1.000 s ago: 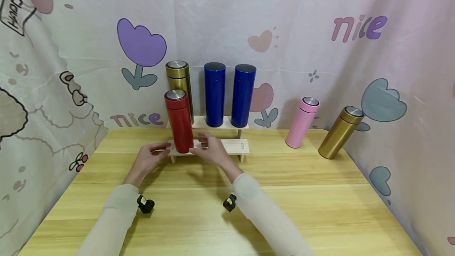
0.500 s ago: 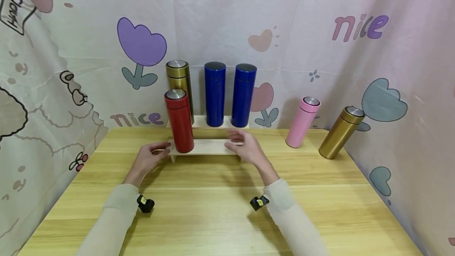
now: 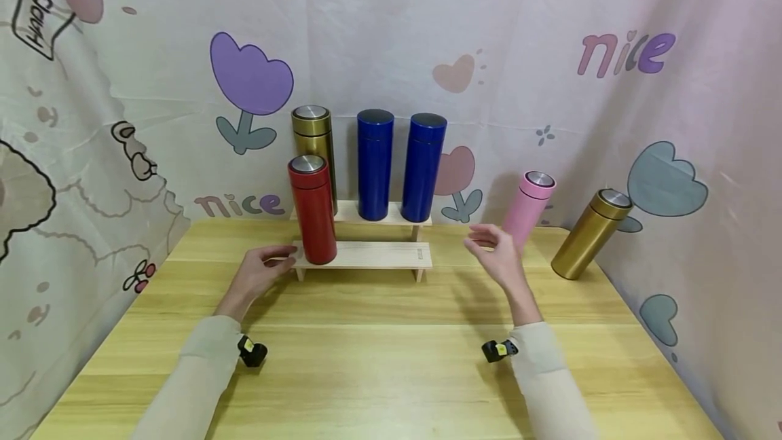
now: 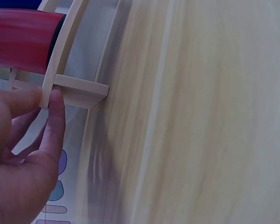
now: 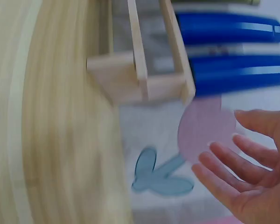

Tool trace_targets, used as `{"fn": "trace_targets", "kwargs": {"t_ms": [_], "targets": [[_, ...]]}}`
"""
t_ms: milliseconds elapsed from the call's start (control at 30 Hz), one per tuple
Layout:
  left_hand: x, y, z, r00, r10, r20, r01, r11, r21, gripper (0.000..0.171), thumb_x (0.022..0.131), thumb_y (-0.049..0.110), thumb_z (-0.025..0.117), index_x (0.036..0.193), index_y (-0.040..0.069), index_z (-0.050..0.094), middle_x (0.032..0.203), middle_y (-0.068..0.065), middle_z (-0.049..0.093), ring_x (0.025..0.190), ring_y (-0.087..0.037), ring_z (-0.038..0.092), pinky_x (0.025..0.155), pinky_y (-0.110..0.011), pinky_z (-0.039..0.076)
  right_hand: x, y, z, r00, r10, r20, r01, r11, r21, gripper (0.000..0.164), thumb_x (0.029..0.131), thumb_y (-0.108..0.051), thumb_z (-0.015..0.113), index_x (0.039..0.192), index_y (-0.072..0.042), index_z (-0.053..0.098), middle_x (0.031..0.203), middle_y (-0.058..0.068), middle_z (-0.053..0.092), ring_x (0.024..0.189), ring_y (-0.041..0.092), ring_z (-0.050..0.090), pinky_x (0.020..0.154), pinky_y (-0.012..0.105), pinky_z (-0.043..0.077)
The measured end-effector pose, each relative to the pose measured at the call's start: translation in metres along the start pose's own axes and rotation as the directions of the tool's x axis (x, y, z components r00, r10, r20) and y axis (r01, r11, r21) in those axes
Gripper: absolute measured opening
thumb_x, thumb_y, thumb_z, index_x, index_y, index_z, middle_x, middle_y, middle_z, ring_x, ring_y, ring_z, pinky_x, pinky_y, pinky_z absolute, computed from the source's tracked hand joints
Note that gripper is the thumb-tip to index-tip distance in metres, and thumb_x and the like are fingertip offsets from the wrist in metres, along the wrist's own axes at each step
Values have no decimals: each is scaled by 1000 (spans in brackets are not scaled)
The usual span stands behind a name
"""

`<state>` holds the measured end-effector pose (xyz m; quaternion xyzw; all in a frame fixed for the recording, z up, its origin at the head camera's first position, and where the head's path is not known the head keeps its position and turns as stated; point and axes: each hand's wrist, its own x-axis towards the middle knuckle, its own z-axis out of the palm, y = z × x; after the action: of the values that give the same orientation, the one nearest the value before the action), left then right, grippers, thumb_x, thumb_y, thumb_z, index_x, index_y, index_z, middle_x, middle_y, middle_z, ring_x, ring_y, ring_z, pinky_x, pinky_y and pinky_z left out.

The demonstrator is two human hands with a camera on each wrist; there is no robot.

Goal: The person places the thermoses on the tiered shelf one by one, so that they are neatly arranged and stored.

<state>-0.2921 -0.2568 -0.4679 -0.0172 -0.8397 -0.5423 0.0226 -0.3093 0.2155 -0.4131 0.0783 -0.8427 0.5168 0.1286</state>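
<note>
My left hand (image 3: 259, 273) pinches the left end of the lower board of a two-step wooden rack (image 3: 379, 255) between thumb and forefinger. A red thermos bottle (image 3: 314, 216) stands upright on that board, just beside my fingers. On the upper board behind it are a gold thermos (image 3: 313, 127) and two blue thermoses, one in the middle (image 3: 375, 168) and one at the right (image 3: 423, 172). To the right of the rack, my right hand (image 3: 501, 260) is over the table with fingers loosely bent and nothing held. It partly hides a pink thermos (image 3: 530, 206).
Another gold thermos (image 3: 589, 236) stands on the table at the far right. The wooden tabletop (image 3: 366, 372) stretches in front of the rack. A patterned curtain (image 3: 379, 39) hangs close behind and along both sides.
My right hand has moved from beside the red thermos, past the rack's right end, toward the pink thermos. The left hand has stayed on the rack's left end.
</note>
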Motion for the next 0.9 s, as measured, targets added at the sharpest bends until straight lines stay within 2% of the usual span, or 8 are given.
{"fn": "trace_targets", "kwargs": {"t_ms": [33,133,267,400,533,600,767,900], "targets": [[0,0,1,1000,-2,0,2,1000,-5,44,102,18,67,140,-4,61,142,-27,61,109,-13,69,85,-17,57,1,5,-5,999,16,-29,-16,1000,0,37,95,-13,74,127,3,67,123,27,72,106,23,72,83,7,51],[0,-3,3,1000,-11,3,11,1000,-12,45,102,17,66,141,-4,60,144,-27,60,107,-11,69,87,-21,59,2,19,-18,992,74,-100,-75,997,-14,36,96,-16,75,125,3,67,123,27,72,96,3,68,82,5,50],[-1,-5,5,1000,-20,4,20,1000,-12,45,102,18,66,141,-4,59,144,-26,60,109,-16,70,87,-23,59,0,33,-33,979,145,-145,-151,988,-31,40,96,-19,73,129,3,65,127,26,70,93,-6,63,80,4,50],[-3,-6,3,1000,-25,0,25,1000,-3,45,102,18,66,141,-3,60,144,-26,60,110,-18,70,85,-20,59,-1,44,-42,966,187,-180,-199,979,-52,43,96,-19,74,133,1,63,131,24,69,101,5,66,79,3,48],[-2,-4,1,1000,-26,2,26,1000,-1,45,102,18,66,141,-2,60,144,-26,60,106,-8,69,88,-21,59,-1,51,-48,960,182,-214,-203,976,-80,48,95,-22,76,135,0,62,134,24,68,118,30,69,77,1,45],[-2,-3,0,1000,-28,5,28,1000,-6,45,102,19,66,141,-2,61,144,-25,60,103,-3,68,90,-23,59,-2,53,-51,957,189,-220,-212,973,-88,51,95,-24,76,137,0,61,136,25,66,124,37,66,76,0,43],[-1,-1,0,1000,-18,6,18,1000,-16,44,101,19,67,140,-3,61,144,-26,60,98,1,68,91,-26,60,-1,61,-56,935,243,-257,-281,952,-124,54,94,-31,76,138,-3,61,135,23,68,124,37,67,70,1,42],[-2,0,0,1000,-17,-1,17,1000,-24,43,101,17,67,139,-3,62,143,-27,61,97,-1,68,88,-24,60,3,70,-57,915,264,-305,-323,932,-162,58,91,-35,78,137,-3,62,129,24,71,118,37,70,69,9,47]]}}
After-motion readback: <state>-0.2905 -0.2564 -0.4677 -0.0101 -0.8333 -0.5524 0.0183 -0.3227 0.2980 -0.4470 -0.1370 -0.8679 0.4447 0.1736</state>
